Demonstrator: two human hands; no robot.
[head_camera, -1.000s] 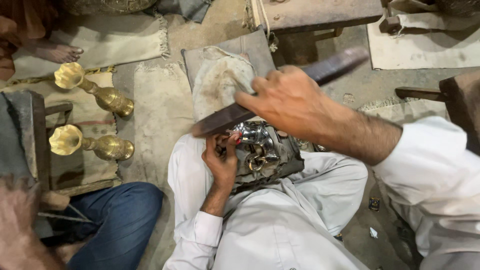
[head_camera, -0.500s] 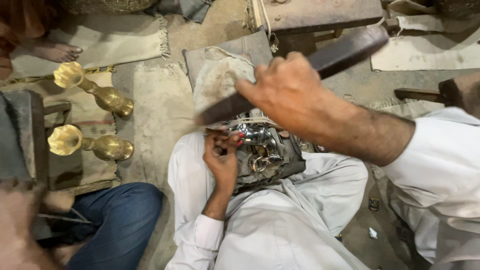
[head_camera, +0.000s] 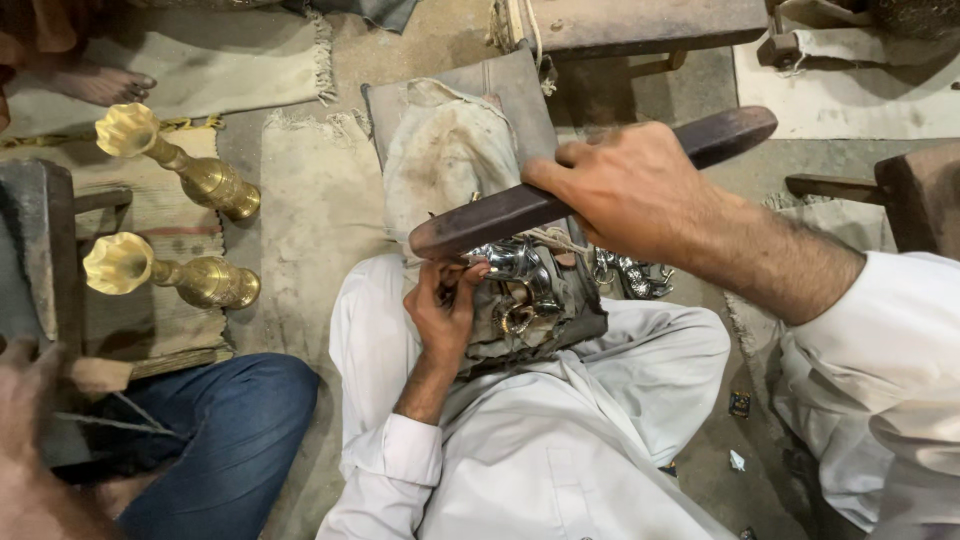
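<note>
Right hand (head_camera: 640, 195) raised, fingers wrapped tight around a long dark flat wooden bat (head_camera: 590, 180), its rounded end just above the work. Left hand (head_camera: 445, 310) fingers pinched closed on a small tool, too small to tell, at a shiny silver ornate metal piece (head_camera: 520, 285) resting on a dark block in the lap. Two brass trumpet-shaped vases (head_camera: 165, 225) lie on floor cloth, well apart to the left.
</note>
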